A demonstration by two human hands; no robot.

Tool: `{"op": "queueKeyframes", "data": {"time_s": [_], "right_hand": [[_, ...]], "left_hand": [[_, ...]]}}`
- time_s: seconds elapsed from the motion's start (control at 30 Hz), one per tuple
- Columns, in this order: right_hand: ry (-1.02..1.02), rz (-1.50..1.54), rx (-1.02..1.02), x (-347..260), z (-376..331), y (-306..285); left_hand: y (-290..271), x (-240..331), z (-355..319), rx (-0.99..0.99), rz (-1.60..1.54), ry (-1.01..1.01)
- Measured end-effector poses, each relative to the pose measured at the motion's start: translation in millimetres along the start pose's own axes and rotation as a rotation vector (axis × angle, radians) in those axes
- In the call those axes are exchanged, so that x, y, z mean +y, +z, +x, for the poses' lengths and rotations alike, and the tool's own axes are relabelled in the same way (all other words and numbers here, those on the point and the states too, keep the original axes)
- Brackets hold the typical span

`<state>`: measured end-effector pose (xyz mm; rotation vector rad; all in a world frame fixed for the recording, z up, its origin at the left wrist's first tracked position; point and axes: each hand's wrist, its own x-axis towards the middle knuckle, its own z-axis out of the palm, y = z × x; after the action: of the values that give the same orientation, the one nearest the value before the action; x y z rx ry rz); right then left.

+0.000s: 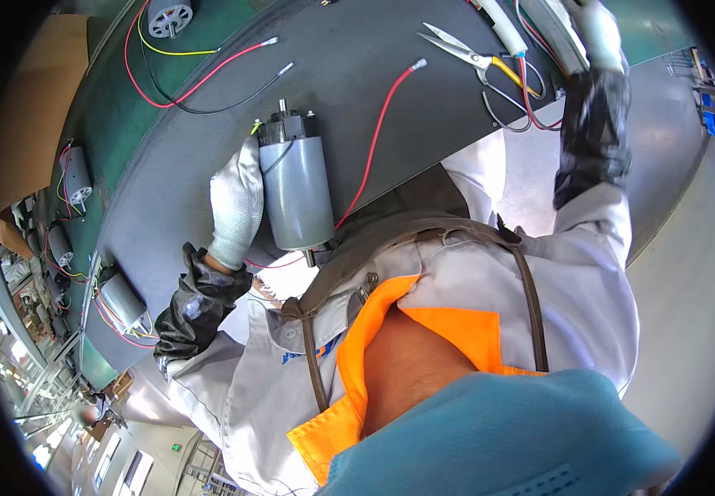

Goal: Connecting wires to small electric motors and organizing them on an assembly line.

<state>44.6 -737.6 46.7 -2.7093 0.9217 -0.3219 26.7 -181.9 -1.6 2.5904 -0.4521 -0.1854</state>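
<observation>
**A:** What worried you most at that moment?

**B:** The grey cylindrical motor (295, 192). It lay on the dark mat (357, 74) close to the near edge, its lower shaft end almost at the person's chest. Only the left hand (236, 204) steadied it, so I judged that a slip of that white glove could have let the round body roll off the edge.

**A:** How was that hand set?

**B:** Curled loosely against the motor's left side, fingers wrapped part of the way round the housing, not closed right round it. It touched and braced rather than clamped.

**A:** And the leads?

**B:** The red wire (374, 136) ran from the motor's lower end up across the mat to a bare terminal near the mat's far middle. If the motor had turned, that wire could have snagged or dragged toward the scissors (465, 51) lying near the far right corner.

**A:** The right hand?

**B:** The right hand (598, 29) was raised at the far right edge, away from the motor, in a white glove with a dark sleeve guard below it. It seemed to be at a pale object with red wires there, but the picture was bent and cropped, so I could not tell how far its fingers were open or whether it held anything.

**A:** Anything else nearby?

**B:** Another motor (169, 16) lay at the far left corner of the green bench.
</observation>
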Motion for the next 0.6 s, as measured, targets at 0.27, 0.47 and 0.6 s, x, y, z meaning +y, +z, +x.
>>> {"op": "queueKeyframes", "data": {"time_s": [0.27,0.47,0.6], "right_hand": [[-0.301,-0.127,0.030,17.6,54.1,38.4],[-0.809,-0.004,0.393,8.2,21.8,15.4],[-0.898,0.059,0.366,-1.2,-19.3,-31.0]], "left_hand": [[-7.8,13.4,3.1,-0.135,-0.146,-0.158],[-32.0,21.6,7.0,-0.445,-0.513,-0.340],[-56.3,9.3,33.7,-0.628,-0.492,-0.167]]}}
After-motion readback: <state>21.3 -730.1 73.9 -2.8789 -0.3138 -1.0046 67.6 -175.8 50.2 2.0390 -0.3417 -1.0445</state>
